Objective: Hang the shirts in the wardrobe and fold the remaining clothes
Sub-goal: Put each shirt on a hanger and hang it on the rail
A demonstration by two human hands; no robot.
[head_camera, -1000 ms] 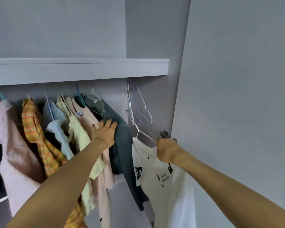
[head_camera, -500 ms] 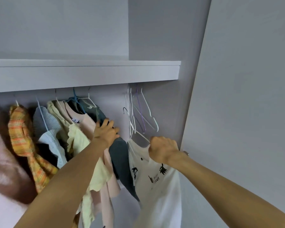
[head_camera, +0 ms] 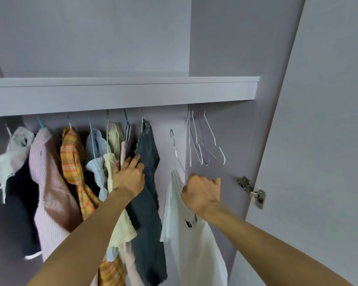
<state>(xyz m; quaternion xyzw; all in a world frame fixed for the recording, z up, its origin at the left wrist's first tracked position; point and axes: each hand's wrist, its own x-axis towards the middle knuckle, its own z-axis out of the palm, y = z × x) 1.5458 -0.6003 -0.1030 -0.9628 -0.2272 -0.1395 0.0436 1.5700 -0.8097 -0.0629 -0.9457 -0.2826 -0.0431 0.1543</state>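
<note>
Right hand (head_camera: 201, 194): fist curled round white shirt (head_camera: 194, 244) and its hanger (head_camera: 177, 153).
Left hand (head_camera: 128, 178): fingers spread, pressing dark shirt (head_camera: 147, 195) aside.
Risk: hook misses the hidden rail; shirt drops.

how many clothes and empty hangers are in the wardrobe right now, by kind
Garments hanging on the rail: 8, from the grey top to the dark denim piece
Garments held up on a hanger, not yet hooked: 1, the white t-shirt, gripped by the right hand
Empty hangers: about 4, overlapping
Total: about 13
</note>
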